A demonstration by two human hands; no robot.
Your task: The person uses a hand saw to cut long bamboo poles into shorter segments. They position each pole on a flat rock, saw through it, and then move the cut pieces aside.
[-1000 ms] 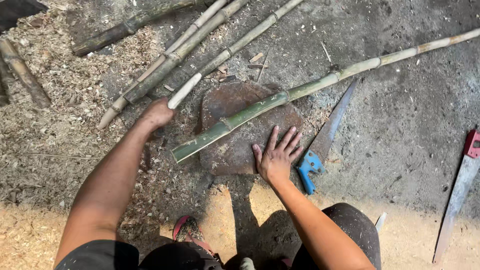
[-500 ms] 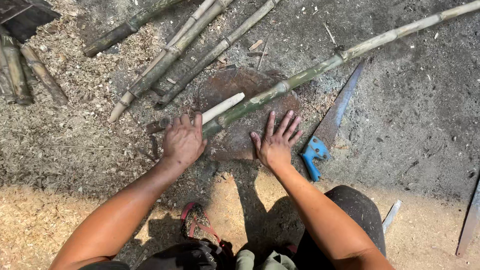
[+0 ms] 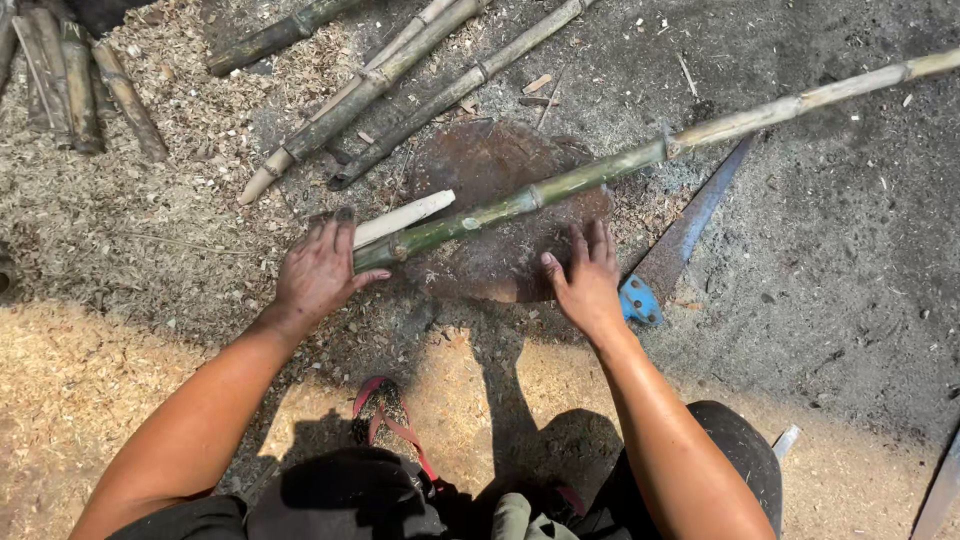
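Note:
A long bamboo pole (image 3: 600, 175), green at its near end, lies slantwise across a round, dark wooden block (image 3: 490, 265) on the ground. My left hand (image 3: 320, 270) is at the pole's cut end, with its fingers closed over the end of a short pale stick (image 3: 405, 216) that lies beside the pole. My right hand (image 3: 588, 282) rests flat on the block's right edge just below the pole, fingers spread, holding nothing.
A handsaw (image 3: 685, 235) with a blue handle (image 3: 640, 300) lies right of the block. Several bamboo poles (image 3: 370, 85) lie behind it, and short cut pieces (image 3: 75, 80) are at the top left. Wood shavings cover the ground. A red sandal (image 3: 385, 420) is near my legs.
My left hand has pulled the pale stick from among the far poles to the near end of the green pole. My right hand has stayed on the block.

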